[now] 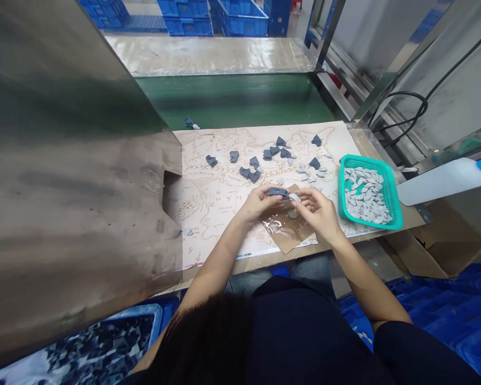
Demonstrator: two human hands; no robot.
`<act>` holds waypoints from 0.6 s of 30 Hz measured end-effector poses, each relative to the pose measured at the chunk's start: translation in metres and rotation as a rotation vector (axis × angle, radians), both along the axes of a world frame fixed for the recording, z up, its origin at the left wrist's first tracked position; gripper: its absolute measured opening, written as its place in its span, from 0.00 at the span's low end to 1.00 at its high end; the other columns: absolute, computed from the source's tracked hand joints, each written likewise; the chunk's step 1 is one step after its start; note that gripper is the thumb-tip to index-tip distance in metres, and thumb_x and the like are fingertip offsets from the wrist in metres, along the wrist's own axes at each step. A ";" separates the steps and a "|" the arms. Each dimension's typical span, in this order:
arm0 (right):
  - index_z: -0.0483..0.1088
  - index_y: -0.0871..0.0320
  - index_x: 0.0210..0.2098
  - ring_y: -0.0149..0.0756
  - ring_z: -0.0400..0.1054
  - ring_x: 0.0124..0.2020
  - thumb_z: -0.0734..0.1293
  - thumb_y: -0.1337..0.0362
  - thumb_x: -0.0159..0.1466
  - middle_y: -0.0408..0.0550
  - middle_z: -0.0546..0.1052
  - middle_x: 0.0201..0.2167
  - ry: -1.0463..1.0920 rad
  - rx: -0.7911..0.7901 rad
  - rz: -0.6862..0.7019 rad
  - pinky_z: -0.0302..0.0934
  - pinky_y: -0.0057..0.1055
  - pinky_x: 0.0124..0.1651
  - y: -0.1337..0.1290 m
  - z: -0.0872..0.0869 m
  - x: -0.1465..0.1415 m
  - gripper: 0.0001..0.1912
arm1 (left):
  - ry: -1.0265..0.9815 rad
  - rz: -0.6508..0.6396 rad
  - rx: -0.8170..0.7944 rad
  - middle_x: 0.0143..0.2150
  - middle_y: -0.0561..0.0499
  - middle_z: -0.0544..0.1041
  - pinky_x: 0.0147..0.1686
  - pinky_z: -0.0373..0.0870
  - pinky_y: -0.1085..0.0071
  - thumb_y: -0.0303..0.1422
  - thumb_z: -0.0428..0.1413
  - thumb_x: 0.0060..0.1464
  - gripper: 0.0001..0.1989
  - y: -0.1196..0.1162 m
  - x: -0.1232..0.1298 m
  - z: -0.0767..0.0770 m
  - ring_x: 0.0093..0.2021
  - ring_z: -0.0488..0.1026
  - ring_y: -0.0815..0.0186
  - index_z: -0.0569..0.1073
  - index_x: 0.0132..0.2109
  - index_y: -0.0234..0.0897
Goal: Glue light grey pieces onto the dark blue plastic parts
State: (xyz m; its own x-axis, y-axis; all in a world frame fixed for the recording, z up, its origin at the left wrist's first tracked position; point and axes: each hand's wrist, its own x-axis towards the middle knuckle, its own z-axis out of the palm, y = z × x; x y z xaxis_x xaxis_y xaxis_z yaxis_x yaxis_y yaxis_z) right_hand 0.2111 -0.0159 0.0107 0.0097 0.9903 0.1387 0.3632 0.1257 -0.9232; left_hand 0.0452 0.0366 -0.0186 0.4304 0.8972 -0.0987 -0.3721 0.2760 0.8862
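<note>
Closest to your body, 8 o'clock from your hands: blue plastic bin (157, 326), dark pieces heaped inside.

Your left hand (256, 202): grip pinching a dark blue-grey, block-like piece (278, 192), held roughly level. Your right hand (323, 216): grip pinching a small pale grey, flat piece (295, 198) at the dark one's right end. Whether they touch, can't tell. Both are above a brown sheet with glossy patches (284, 230), on map-printed paper (220, 214) covering the counter (264, 262).

Step in hand, as I read it: bringing the two ends together. That calls for a steady left pinch, small right-hand turns to line up the pale end, and light pressure.

At 3 o'clock, turquoise plastic basket (398, 206), full of similar pale pieces; beyond it, a white bottle with blue cap (444, 181).

From 10 to 1 o'clock, loose dark pieces, pale ones scattered mostly toward 1.

Farther, 12 o'clock: green belt (240, 99), then a metal ledge (220, 56), then stacked blue crates (188, 27).
</note>
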 end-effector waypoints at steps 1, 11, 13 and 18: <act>0.69 0.54 0.37 0.32 0.66 0.24 0.68 0.54 0.56 0.44 0.73 0.27 -0.025 -0.013 0.020 0.60 0.29 0.26 0.000 0.001 0.004 0.13 | 0.001 0.005 0.008 0.37 0.47 0.80 0.40 0.73 0.68 0.40 0.69 0.33 0.19 0.000 0.000 0.000 0.37 0.77 0.63 0.78 0.34 0.36; 0.74 0.59 0.38 0.30 0.63 0.21 0.66 0.55 0.57 0.48 0.75 0.28 -0.157 -0.086 0.104 0.58 0.29 0.25 -0.004 -0.002 0.020 0.16 | 0.020 0.025 0.029 0.31 0.52 0.77 0.35 0.71 0.72 0.43 0.69 0.32 0.22 0.005 -0.001 -0.003 0.33 0.74 0.68 0.76 0.34 0.35; 0.73 0.60 0.39 0.30 0.63 0.21 0.66 0.54 0.56 0.47 0.74 0.27 -0.127 -0.115 0.091 0.58 0.28 0.25 -0.004 -0.004 0.019 0.17 | 0.031 0.010 0.047 0.31 0.52 0.77 0.35 0.70 0.72 0.44 0.68 0.33 0.23 0.005 -0.001 -0.005 0.33 0.74 0.69 0.75 0.35 0.35; 0.73 0.60 0.39 0.29 0.63 0.21 0.67 0.55 0.55 0.46 0.74 0.26 -0.057 -0.133 0.069 0.59 0.27 0.24 -0.004 -0.002 0.016 0.17 | 0.034 -0.004 0.051 0.30 0.53 0.77 0.33 0.68 0.75 0.47 0.68 0.32 0.24 0.005 -0.001 -0.004 0.32 0.73 0.70 0.75 0.35 0.35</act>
